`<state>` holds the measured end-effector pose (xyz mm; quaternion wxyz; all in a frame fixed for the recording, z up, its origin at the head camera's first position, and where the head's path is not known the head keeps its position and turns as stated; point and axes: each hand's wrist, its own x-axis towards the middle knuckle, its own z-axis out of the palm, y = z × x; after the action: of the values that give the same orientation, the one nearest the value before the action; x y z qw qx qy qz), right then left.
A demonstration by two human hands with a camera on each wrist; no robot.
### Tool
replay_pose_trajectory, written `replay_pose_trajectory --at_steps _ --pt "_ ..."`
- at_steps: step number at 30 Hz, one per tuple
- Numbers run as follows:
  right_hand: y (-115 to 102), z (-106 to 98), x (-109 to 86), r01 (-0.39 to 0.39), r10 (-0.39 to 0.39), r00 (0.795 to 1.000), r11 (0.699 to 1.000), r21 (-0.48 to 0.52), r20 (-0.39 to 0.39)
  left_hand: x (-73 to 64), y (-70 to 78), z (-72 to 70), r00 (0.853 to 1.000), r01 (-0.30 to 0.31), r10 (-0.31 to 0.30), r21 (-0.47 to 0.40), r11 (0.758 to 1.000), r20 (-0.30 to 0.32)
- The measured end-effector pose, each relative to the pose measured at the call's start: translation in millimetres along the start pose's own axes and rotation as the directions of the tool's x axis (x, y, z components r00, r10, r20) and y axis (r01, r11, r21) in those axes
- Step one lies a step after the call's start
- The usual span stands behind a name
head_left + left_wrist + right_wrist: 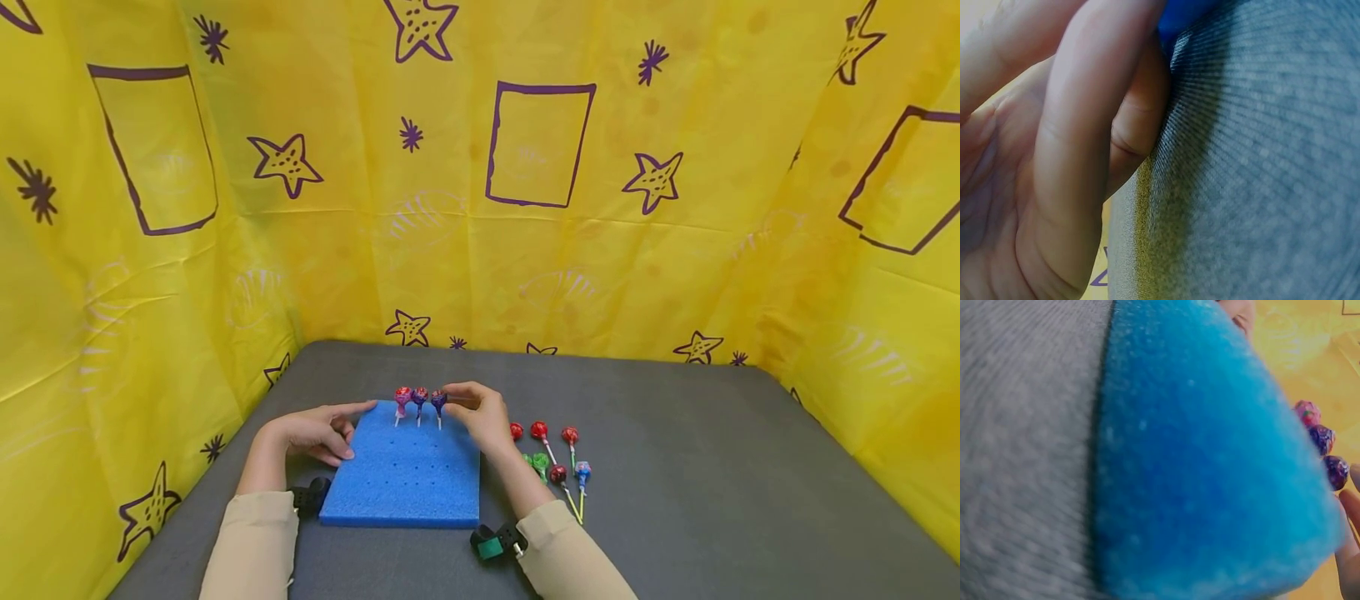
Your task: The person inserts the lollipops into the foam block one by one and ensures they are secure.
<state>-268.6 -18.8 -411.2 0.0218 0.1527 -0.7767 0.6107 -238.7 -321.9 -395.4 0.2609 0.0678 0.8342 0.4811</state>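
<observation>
A blue foam board (pixel 408 500) with rows of small holes lies on the table. Three wrapped lollipops stand upright along its far side: a pink one (pixel 402 397), a purple one (pixel 419 397) and a dark purple lollipop (pixel 438 402) on the right. My right hand (pixel 480 417) pinches the dark purple lollipop by its head with thumb and index finger; in the right wrist view its fingertips lie close against that lollipop (pixel 1336 472). Against the board's left edge rests my left hand (pixel 318 432), index finger stretched to the far corner. Its other fingers bend beside the edge.
Right of the board lie several loose lollipops, among them a red one (pixel 539 430), a green one (pixel 540 465) and a blue one (pixel 582 472). The dark grey table (pixel 675 483) meets yellow patterned curtains (pixel 465 275) at the back and sides.
</observation>
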Motion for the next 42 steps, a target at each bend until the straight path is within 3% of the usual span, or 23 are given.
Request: replay_pose_trajectory --at_steps 9,19,25,32,42 --pt "-3.7 -10.2 2.7 0.019 -0.019 1.0 0.999 0.048 -0.012 1.4 -1.4 0.5 1.0 -0.003 0.003 0.003 1.0 0.005" --pt "-14.7 -37.5 8.0 0.04 -0.037 0.999 0.995 0.094 -0.032 3.2 -2.0 0.1 1.0 -0.004 0.004 0.007 1.0 0.017" --pt "-28.8 -64.3 7.3 0.01 -0.009 1.0 0.998 0.068 -0.017 4.2 -1.4 -0.4 1.0 0.001 -0.001 0.006 1.0 0.016" --pt "-41.0 -104.1 3.6 -0.02 0.021 0.998 1.0 -0.022 0.058 3.4 0.8 -1.3 1.0 0.0 0.0 0.019 1.0 0.013" --pt "-40.7 -152.0 -3.0 -0.054 0.067 0.984 0.995 -0.085 0.165 1.5 1.2 -1.9 1.0 -0.004 0.004 0.016 1.0 0.024"
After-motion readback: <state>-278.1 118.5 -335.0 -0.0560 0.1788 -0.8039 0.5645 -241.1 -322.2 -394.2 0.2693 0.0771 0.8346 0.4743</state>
